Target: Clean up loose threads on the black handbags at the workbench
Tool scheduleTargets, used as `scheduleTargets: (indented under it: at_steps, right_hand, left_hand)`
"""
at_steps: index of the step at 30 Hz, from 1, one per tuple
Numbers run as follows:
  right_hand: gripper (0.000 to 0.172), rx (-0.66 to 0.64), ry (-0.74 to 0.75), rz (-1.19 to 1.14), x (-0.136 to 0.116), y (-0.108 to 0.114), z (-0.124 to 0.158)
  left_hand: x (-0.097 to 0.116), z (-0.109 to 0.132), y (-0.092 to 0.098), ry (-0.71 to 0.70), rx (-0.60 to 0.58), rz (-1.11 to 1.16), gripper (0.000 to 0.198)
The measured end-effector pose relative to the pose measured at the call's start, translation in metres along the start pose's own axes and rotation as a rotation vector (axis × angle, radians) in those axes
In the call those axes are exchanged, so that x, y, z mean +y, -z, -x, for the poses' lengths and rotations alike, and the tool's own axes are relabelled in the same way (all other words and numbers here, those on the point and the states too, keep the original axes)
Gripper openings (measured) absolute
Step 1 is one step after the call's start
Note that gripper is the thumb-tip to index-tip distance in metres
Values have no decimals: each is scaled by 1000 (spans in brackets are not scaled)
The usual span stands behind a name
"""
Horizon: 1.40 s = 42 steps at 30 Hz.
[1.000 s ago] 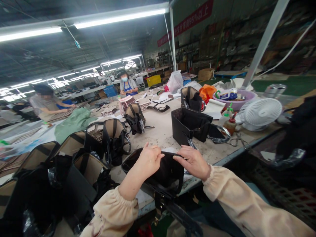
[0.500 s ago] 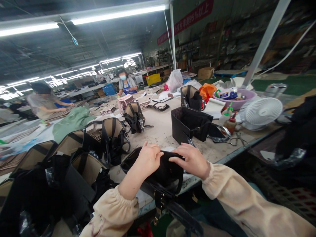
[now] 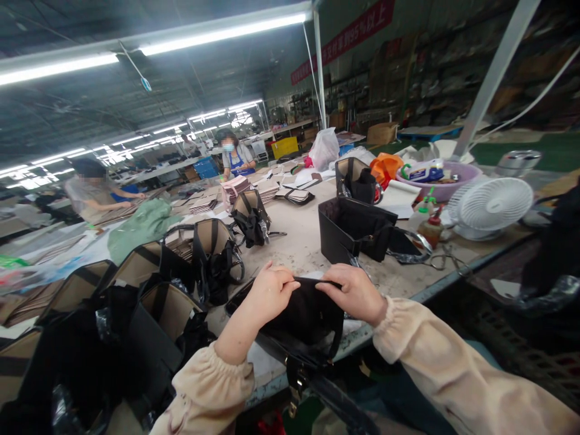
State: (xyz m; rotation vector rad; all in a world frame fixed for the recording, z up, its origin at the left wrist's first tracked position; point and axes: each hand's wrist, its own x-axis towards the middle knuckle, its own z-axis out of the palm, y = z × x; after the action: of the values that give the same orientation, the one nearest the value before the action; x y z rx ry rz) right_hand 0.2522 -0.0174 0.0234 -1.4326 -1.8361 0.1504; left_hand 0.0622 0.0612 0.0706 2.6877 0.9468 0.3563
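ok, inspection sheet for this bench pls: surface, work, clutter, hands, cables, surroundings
Surface: table, dark marks on its near part.
Work: held bag, black, mouth open, at the table's near edge; strap hanging past it.
Clutter: fan, purple basin and red-capped bottle at right; other bags at left.
Hands: left hand and right hand, fingers pinching the held bag's far rim.
Cables: white cable, upper right; lower end unclear.
Surroundings: two co-workers beyond; lights overhead.
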Motion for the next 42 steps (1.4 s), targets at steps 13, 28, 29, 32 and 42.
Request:
scheduleTargets:
  at_steps: [13, 28, 29, 32, 42]
  right_hand:
    - [23, -9, -12, -84, 10, 1, -5]
    - [31, -42, -8, -10, 7, 2, -7]
    - [31, -41, -7, 3, 7, 1, -7]
    - [32, -34, -13, 53, 6, 2, -7]
    - [37, -152, -44, 156, -5, 9, -15]
  left_hand:
    - [-5, -5, -6, 66, 32, -140, 25]
    - [5, -6, -5, 107, 75, -244, 26]
    - [5, -6, -5, 105, 78, -251, 26]
    - [4, -6, -6, 98, 88, -270, 28]
    - [5, -3, -5, 115, 95, -264, 27]
